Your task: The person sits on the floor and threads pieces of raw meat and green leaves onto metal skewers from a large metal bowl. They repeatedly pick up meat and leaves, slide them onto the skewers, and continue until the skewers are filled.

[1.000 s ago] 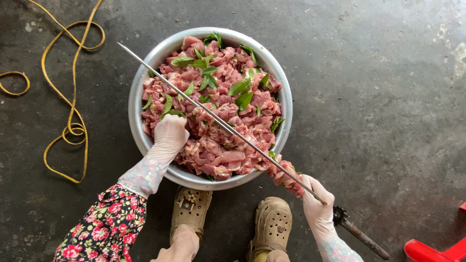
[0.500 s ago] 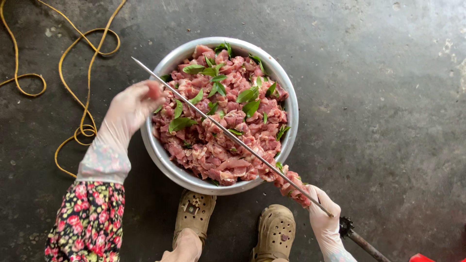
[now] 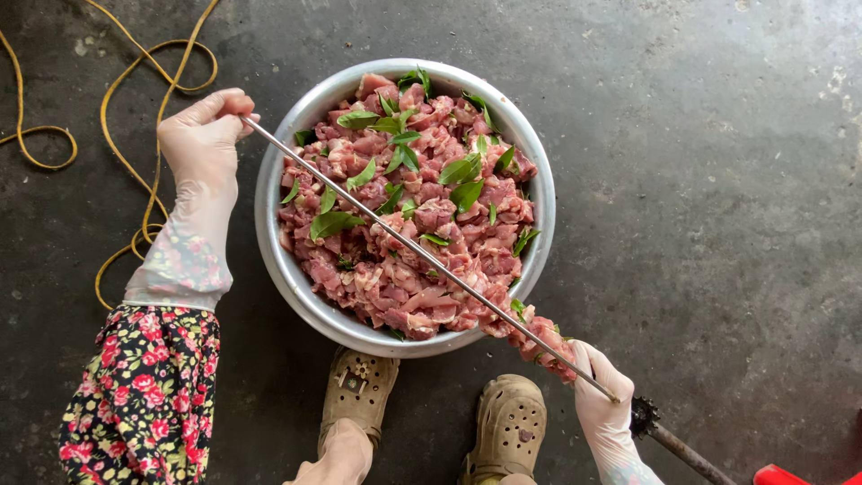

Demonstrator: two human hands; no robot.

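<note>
The gloved left hand point(image 3: 202, 135) pinches the tip of a long thin metal skewer point(image 3: 404, 241). The gloved right hand point(image 3: 600, 404) grips its handle end, beside threaded pink meat pieces point(image 3: 537, 337), above the round metal bowl point(image 3: 269, 224).

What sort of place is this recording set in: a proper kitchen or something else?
Probably not a fitted kitchen: more likely an informal floor-level food-prep spot, perhaps a yard or shed. The metal bowl of meat sits straight on the bare concrete floor, a yellow cord lies loose beside it, and the person wears clogs.

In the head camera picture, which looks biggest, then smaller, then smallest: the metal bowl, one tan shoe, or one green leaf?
1. Metal bowl, largest.
2. Tan shoe, partly cut off by the frame.
3. Green leaf, smallest.
</note>
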